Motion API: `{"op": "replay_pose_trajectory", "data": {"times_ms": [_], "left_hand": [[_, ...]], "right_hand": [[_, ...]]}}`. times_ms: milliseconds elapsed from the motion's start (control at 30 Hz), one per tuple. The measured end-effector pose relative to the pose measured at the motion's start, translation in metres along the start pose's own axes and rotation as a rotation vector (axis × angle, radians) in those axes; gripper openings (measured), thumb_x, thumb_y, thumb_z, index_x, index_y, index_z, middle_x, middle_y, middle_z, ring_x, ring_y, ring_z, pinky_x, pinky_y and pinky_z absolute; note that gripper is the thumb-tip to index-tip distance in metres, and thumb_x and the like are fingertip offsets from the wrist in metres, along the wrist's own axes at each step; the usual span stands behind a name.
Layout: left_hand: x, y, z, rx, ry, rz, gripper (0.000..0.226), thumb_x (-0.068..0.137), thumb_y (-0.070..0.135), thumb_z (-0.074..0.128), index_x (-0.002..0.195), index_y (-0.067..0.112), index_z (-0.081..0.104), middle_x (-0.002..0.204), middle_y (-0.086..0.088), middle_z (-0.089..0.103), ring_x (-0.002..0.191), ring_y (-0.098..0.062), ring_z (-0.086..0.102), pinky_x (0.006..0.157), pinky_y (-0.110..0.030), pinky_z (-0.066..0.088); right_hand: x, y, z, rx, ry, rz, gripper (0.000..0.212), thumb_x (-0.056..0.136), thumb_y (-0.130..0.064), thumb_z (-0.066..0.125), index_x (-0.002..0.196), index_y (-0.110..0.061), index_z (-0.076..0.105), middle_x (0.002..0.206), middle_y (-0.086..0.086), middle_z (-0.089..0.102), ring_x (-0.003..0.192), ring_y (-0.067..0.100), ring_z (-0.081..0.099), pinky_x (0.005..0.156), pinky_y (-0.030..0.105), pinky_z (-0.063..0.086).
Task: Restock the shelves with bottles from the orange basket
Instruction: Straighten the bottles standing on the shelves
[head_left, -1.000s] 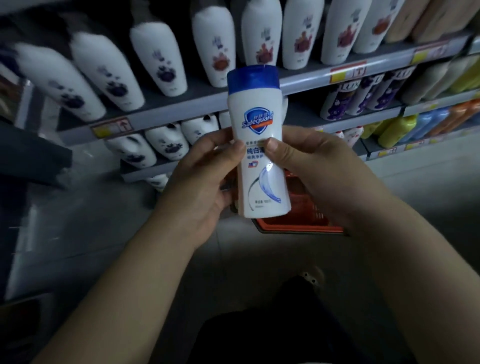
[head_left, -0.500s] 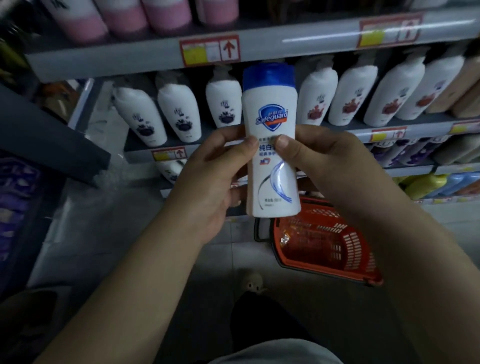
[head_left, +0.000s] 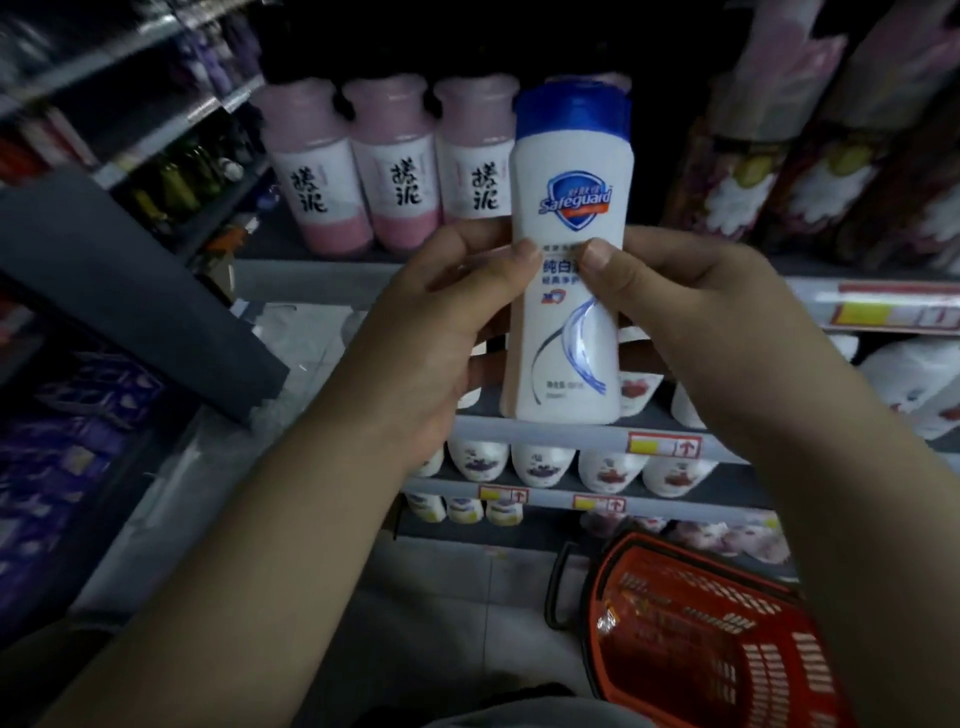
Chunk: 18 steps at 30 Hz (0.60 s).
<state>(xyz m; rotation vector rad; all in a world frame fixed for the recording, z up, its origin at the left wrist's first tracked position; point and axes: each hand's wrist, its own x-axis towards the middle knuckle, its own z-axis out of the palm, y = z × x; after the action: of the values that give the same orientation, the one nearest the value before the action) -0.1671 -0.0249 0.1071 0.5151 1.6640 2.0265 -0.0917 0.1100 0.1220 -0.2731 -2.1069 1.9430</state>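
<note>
1. We record three pink-and-white bottles (head_left: 397, 171) standing side by side along the front of the upper shelf (head_left: 311, 280).
2. Floral packs (head_left: 748, 171) block that shelf's right part.
3. Between them lies a dark gap. The Safeguard bottle (head_left: 569, 171), gripped by the left hand (head_left: 431, 332) and right hand (head_left: 691, 322), covers most of it, so we cannot judge its depth.
4. A grey panel (head_left: 130, 291) juts in from the left.
5. White pump bottles (head_left: 543, 462) pack the lower shelves.
6. Open floor (head_left: 441, 623) lies left of the orange basket (head_left: 691, 613).
</note>
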Motion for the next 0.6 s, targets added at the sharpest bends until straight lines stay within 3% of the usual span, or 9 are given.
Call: {"op": "replay_pose_trajectory", "data": {"times_ms": [233, 467, 600], "left_hand": [[0.023, 0.036, -0.031, 0.017, -0.058, 0.096, 0.042, 0.072, 0.034, 0.06, 0.111, 0.019, 0.06, 0.097, -0.005, 0.072, 0.085, -0.016, 0.07, 0.061, -0.03, 0.054], [0.052, 0.084, -0.066, 0.044, -0.113, 0.198, 0.023, 0.084, 0.026, 0.06, 0.106, 0.019, 0.06, 0.09, -0.001, 0.07, 0.067, -0.006, 0.066, 0.051, -0.022, 0.05], [0.064, 0.115, -0.087, 0.059, -0.146, 0.299, 0.028, 0.08, 0.027, 0.064, 0.106, 0.015, 0.061, 0.097, -0.005, 0.072, 0.083, -0.016, 0.07, 0.065, -0.033, 0.057]], "right_hand": [[0.032, -0.03, 0.026, -0.022, -0.002, -0.093, 0.016, 0.089, -0.026, 0.058, 0.094, -0.02, 0.072, 0.085, -0.006, 0.076, 0.078, 0.008, 0.072, 0.061, 0.014, 0.053], [0.061, -0.065, 0.062, -0.061, 0.079, -0.223, 0.015, 0.087, -0.029, 0.059, 0.091, -0.023, 0.071, 0.085, -0.008, 0.076, 0.078, 0.005, 0.072, 0.064, 0.015, 0.055], [0.077, -0.089, 0.08, -0.034, 0.068, -0.264, 0.025, 0.075, -0.037, 0.06, 0.089, -0.02, 0.072, 0.087, -0.002, 0.076, 0.081, 0.014, 0.073, 0.068, 0.027, 0.059]]}}
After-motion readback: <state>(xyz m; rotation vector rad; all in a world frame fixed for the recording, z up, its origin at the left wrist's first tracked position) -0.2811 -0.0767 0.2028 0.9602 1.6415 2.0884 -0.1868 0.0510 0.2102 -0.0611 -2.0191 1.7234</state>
